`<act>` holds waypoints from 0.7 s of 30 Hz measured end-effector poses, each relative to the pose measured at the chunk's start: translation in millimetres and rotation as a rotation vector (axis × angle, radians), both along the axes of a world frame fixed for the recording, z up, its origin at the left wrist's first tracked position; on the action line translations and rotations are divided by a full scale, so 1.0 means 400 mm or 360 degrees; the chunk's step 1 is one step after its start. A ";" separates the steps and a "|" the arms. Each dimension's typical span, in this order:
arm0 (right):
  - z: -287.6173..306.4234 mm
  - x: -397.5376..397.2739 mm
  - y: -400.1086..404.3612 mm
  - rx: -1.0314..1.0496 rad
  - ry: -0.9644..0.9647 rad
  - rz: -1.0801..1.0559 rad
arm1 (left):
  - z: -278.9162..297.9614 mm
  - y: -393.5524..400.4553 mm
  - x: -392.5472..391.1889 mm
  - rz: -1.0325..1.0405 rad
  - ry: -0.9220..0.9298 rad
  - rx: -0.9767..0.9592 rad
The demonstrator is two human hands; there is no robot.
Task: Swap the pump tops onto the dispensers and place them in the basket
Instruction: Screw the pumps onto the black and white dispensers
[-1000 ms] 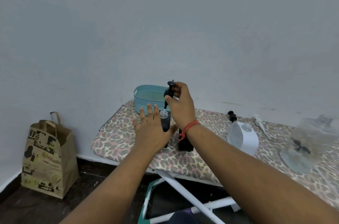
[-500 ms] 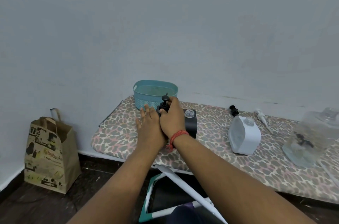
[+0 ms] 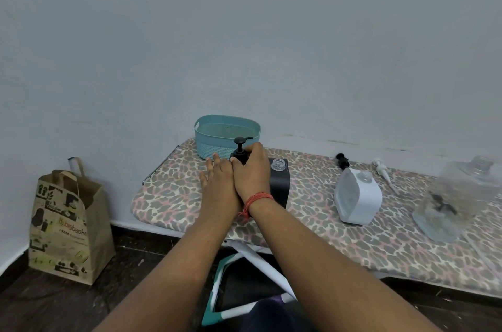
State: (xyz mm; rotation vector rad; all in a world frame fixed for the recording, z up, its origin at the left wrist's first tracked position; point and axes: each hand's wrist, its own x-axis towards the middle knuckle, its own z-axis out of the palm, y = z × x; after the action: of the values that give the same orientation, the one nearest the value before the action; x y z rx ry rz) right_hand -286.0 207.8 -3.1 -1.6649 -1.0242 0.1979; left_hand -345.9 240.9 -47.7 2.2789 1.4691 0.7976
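My right hand (image 3: 251, 172) grips the collar of a black pump top (image 3: 240, 150) that stands upright on a black dispenser, whose body is hidden behind both hands. Pressed against that dispenser's left side is my left hand (image 3: 217, 182), fingers fairly straight. A second black dispenser (image 3: 281, 187) with a bare clear neck stands just right of my right hand. The teal basket (image 3: 226, 121) sits behind the hands, near the wall. Further right stand a white dispenser (image 3: 357, 197) without a pump and a clear dispenser (image 3: 461, 195). A loose black pump top (image 3: 342, 160) and a white pump top (image 3: 381, 170) lie behind them.
Everything stands on an ironing board with a leopard-print cover (image 3: 168, 195); its front edge is close below my wrists. A brown paper bag (image 3: 68, 225) stands on the dark floor at the left. The board's white legs (image 3: 252, 255) cross underneath.
My right hand has brought the black pump top down from the air onto the dispenser's neck. My left hand has closed in against the dispenser. The view has tilted slightly.
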 end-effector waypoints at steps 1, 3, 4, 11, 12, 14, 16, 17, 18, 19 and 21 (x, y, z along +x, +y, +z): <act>-0.005 -0.001 0.004 0.0026 -0.0001 -0.0019 | -0.003 0.002 0.000 0.0003 0.0003 0.0009; -0.011 -0.001 0.008 0.0071 0.0002 -0.0047 | -0.008 0.007 -0.001 0.0004 0.0006 0.0017; -0.015 -0.001 0.009 0.0089 -0.0006 -0.0064 | -0.009 0.007 0.000 0.0001 0.0009 0.0022; -0.037 -0.008 0.012 0.0133 -0.0029 -0.0087 | -0.018 0.009 -0.002 -0.0017 0.0006 0.0032; -0.037 -0.009 0.013 0.0126 0.0016 -0.0043 | -0.016 0.009 -0.003 -0.0024 0.0001 0.0025; -0.033 -0.011 0.011 0.0083 0.0087 0.0045 | -0.014 0.007 -0.004 -0.0031 0.0006 0.0018; -0.031 -0.011 0.007 0.0078 0.0123 0.0048 | -0.015 0.008 -0.003 -0.0019 0.0047 0.0033; -0.030 -0.011 0.006 0.0094 0.0122 0.0023 | -0.016 0.009 -0.002 -0.0011 0.0065 0.0040; -0.029 -0.012 0.003 0.0107 0.0099 -0.0012 | -0.017 0.011 -0.001 -0.0005 0.0069 0.0036; -0.029 -0.012 0.003 0.0115 0.0055 -0.0050 | -0.016 0.012 0.000 -0.0001 0.0066 0.0024; -0.030 -0.013 0.003 0.0125 -0.0044 -0.0102 | -0.016 0.014 -0.001 0.0003 0.0101 0.0004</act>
State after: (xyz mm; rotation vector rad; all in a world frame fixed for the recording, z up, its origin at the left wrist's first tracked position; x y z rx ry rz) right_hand -291.2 209.1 -14.9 -1.6307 -0.9855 0.0912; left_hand -346.3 246.5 -54.0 2.3249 1.4983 0.7345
